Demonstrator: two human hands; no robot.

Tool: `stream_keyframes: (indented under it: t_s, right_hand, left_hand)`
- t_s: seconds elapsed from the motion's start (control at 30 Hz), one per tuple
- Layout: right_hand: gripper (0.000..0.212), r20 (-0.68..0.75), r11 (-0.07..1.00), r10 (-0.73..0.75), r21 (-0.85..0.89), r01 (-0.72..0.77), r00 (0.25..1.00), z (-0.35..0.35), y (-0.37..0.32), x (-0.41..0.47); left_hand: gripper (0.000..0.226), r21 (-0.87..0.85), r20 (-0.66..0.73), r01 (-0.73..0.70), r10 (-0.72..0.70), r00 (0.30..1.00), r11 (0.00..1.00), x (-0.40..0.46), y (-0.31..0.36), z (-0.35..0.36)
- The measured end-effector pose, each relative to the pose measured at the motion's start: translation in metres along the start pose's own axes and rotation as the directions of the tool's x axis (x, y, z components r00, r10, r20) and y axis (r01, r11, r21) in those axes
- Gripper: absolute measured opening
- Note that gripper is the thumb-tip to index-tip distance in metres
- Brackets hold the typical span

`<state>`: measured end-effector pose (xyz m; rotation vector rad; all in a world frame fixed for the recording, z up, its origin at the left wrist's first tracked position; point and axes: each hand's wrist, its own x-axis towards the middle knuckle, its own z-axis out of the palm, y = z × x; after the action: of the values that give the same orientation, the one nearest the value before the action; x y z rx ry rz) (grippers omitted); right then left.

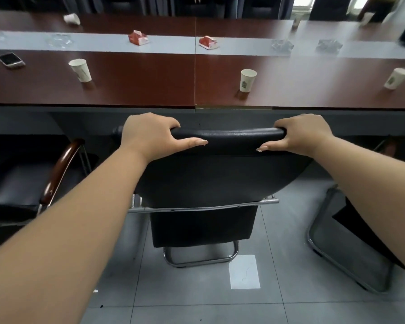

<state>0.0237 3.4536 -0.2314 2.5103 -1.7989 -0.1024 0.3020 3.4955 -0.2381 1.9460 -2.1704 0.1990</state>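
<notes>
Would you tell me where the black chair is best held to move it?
Hold the chair by the rounded top edge of its backrest, from behind: that edge faces you, wide enough for the left hand and right hand near its ends, fingers over the top, thumbs on the back.

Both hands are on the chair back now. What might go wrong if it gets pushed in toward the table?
1. The left hand and right hand grip the black chair only at its top edge; a hard push might tip it rather than slide it.
2. If it bumps the table, the paper cup standing just ahead may topple.
3. The wooden armrest of the chair on the left sits close; the frames could snag.
</notes>
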Motion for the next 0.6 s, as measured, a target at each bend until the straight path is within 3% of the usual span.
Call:
stream_keyframes:
  t_s: [0.17,0.37,0.6]
  right_hand:
    - [0.080,-0.048,1.000,-0.001,0.023,0.002,0.999,-0.003,0.007,0.016]
    - [0.066,-0.076,0.998,-0.015,0.059,0.019,0.997,-0.009,-0.016,0.039]
    - [0.069,-0.160,0.998,-0.048,0.025,0.053,0.986,0.003,-0.043,0.063]
  left_hand:
    - [0.106,0.064,-0.056,-0.062,0.066,0.996,0.996,0.028,-0.008,0.002]
    - [0.131,0.022,-0.083,-0.076,0.078,0.994,0.997,0.053,-0.043,-0.001]
    - [0.087,-0.052,-0.055,-0.034,0.031,0.998,0.998,0.055,-0.077,0.003]
